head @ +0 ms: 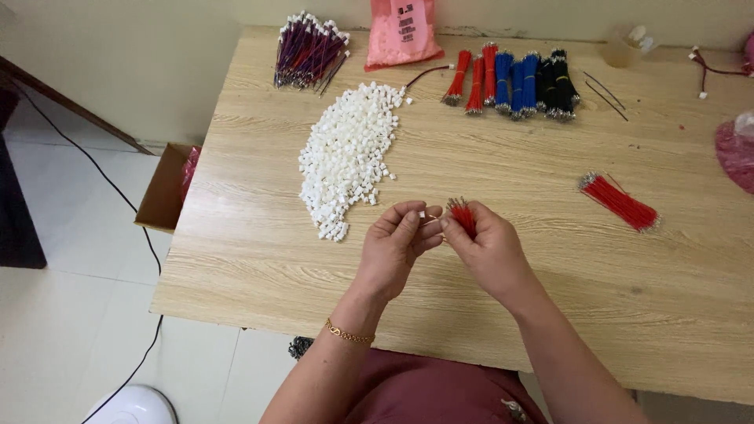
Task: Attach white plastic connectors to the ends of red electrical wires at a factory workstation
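**Connector and red wires held between two hands**

A small white connector (422, 213) is pinched between the thumb and fingertips of the left hand (397, 247), fingers closed on it, seemingly so that its opening faces the wires. A short bunch of red wires (463, 216) is clamped in the closed fingers of the right hand (487, 247); its long axis runs up and leftward, metal tips just beside the connector. Beyond the left fingertips lies a heap of white connectors (349, 153); well right of the fingers, a loose red bundle (620, 202) rests on the wooden table (550, 298).
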